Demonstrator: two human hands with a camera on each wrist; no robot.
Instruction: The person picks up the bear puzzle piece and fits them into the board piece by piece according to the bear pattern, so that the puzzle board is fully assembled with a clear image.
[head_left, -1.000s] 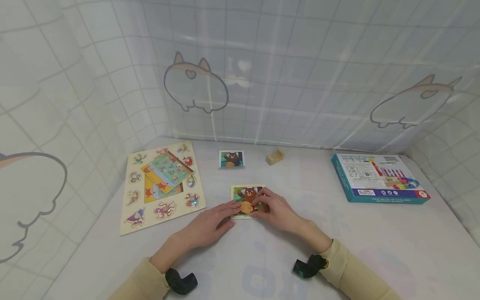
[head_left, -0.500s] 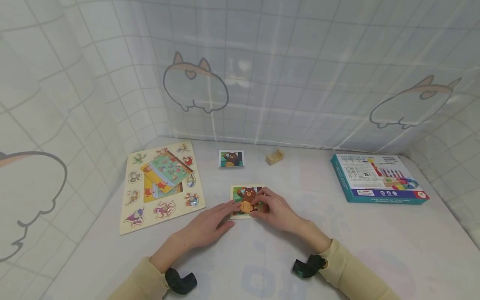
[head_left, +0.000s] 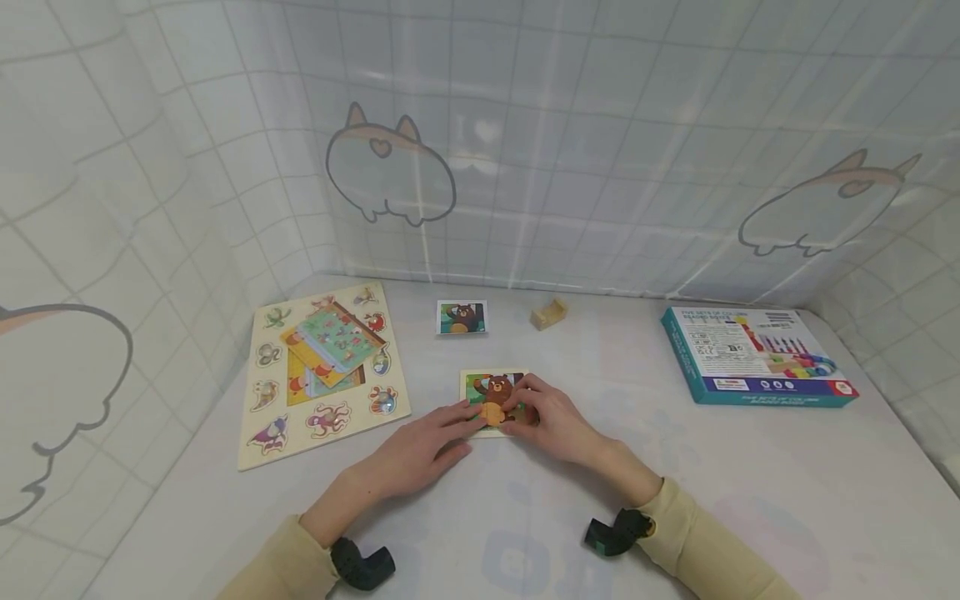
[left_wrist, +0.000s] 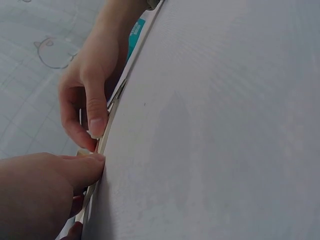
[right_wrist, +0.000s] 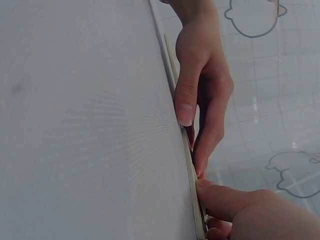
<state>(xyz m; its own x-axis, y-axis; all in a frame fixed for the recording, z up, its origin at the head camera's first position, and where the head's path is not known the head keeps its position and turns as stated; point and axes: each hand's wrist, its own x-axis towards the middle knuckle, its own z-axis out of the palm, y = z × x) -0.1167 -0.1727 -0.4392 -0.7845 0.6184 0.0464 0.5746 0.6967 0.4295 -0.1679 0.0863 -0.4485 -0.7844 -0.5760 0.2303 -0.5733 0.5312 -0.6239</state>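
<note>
A small square bear jigsaw puzzle [head_left: 497, 388] lies in its pale wooden frame between my hands. My left hand [head_left: 420, 450] has its fingers extended over the puzzle's left side, the fingertips touching it. From the right, my right hand [head_left: 555, 425] reaches onto the puzzle. Its thumb and index finger pinch at a puzzle piece [head_left: 512, 417] near the bear's belly; the fingers partly hide that piece. Seen edge-on in the left wrist view, the right hand [left_wrist: 92, 75] is bent over the thin board. The left hand [right_wrist: 205, 60] lies along the board edge in the right wrist view.
Behind the puzzle sits a bear picture card [head_left: 462, 318], with a small wooden holder [head_left: 550, 314] to its right. A sea-animal peg board [head_left: 251, 446] bearing colourful cards [head_left: 337, 337] lies at left. A teal-edged box [head_left: 750, 358] lies at right. Curtains [head_left: 562, 167] enclose the table.
My left fingertips have shifted very slightly to the right over the puzzle. The right hand keeps its place, and the objects around have not moved.
</note>
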